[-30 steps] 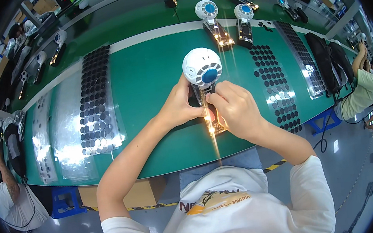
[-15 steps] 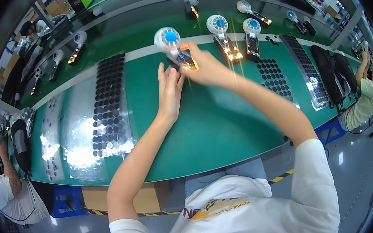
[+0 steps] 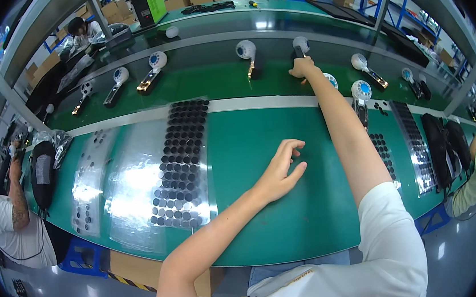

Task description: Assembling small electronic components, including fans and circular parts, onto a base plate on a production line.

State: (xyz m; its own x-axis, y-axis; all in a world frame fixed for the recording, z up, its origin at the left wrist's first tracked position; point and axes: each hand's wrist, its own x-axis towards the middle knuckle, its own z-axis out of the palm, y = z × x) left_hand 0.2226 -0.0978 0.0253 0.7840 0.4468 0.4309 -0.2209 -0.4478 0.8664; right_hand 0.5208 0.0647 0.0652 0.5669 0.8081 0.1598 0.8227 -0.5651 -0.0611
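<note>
Stretched far out over the dark green belt, my right hand [image 3: 303,69] is closed round the handle of a round-headed handheld device [image 3: 301,44]. Its white head sticks out beyond my fingers; most of the handle is hidden. My left hand [image 3: 280,172] hovers above the near green table [image 3: 268,226], holding nothing, fingers curved and thumb apart. Left of my right hand, another round-headed device [image 3: 246,50] lies on the belt with a lit handle. A device with a blue disc [image 3: 361,91] rests beside my right forearm, which partly covers a similar one [image 3: 331,80].
A clear sheet with rows of black discs [image 3: 179,148] lies left of my left hand; more discs [image 3: 384,149] are at right. Several similar devices [image 3: 152,74] line the belt. Black bags [image 3: 441,143] sit at the right end. Co-workers [image 3: 12,216] work at both sides.
My right hand has moved from the near table to the far belt. My left hand has come away from the device, its fingers opening. The view has tilted up and shifted.
</note>
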